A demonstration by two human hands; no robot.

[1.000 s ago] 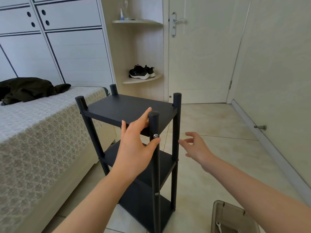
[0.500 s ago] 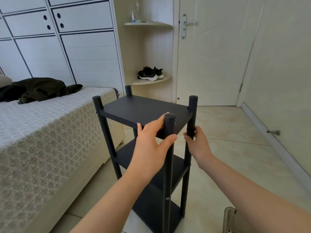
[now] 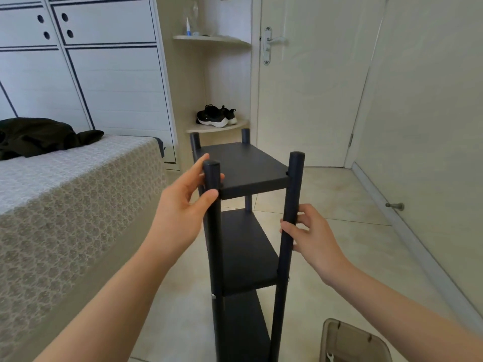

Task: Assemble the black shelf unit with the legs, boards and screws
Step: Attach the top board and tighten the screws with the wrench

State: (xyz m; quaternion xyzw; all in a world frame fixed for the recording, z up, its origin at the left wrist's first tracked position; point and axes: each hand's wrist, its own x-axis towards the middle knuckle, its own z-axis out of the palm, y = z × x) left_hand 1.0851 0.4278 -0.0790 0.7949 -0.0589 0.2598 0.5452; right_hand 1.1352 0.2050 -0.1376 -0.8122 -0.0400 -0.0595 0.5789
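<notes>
Head view, the only one. The black shelf unit (image 3: pixel 245 176) stands upright on the tiled floor (image 3: pixel 339 205), straight ahead of the person, w/ the bed (image 3: pixel 65 194) just to its left and a door (image 3: pixel 308 87) far behind. Long axis is vertical. The short end faces the person and the boards run away toward the far wall. Four legs are up, and three boards look seated: top board (image 3: pixel 248 165), middle board (image 3: pixel 248 246) and one lower down. A screw head (image 3: pixel 213 296) shows on the near-left leg (image 3: pixel 213 244).

Hands are apart, one per near post. The left hand (image 3: pixel 183 207) is higher and pinches the top of the near-left leg, thumb in front, fingers behind, right at top-board level. The right hand (image 3: pixel 313 236) sits lower, fingers wrapped round the near-right leg (image 3: pixel 291 194) btwn top and middle boards. Both forearms reach fwd and slightly up, wrists about straight. Neither hand is clearly nearer, since the unit sits btwn them.

My read: assembly approx done, and this looks like a check or a shift of the unit. W/ grips at uneven heights, any lift or turn would prob pivot about the vertical axis, so it could tip toward the bed.

Near right, a plastic tub (image 3: pixel 352 340) lies on the floor w/ a small wrench (image 3: pixel 329 357) in it.
</notes>
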